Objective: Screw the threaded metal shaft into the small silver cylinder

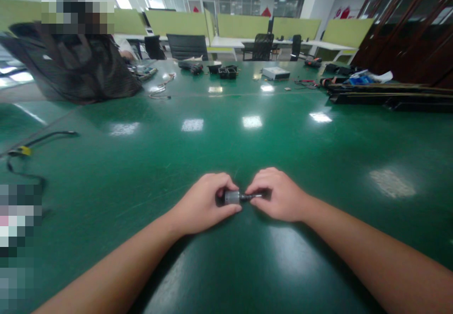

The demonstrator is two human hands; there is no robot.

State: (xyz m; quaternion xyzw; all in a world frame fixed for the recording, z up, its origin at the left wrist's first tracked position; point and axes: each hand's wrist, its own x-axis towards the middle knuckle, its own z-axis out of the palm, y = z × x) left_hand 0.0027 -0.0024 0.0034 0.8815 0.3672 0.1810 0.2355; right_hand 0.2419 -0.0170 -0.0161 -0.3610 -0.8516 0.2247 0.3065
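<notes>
The tabletop [212, 148] is green, the cylinder [232, 197] silver-grey, the partitions [244, 26] yellow-green; the blurred bag [88, 78] looks dark grey, perhaps finely striped.

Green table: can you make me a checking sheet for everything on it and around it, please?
Surface: green table, shiny, with light reflections.
Job's things: small silver-grey cylinder with a thin shaft pointing right.
Clutter: big dark bag at far left; pale box and black parts toward the far edge.
Hands: left hand grips the cylinder; right hand pinches the shaft.
Cables: black cable at left.
Surroundings: yellow-green partitions and dark chairs beyond.
</notes>
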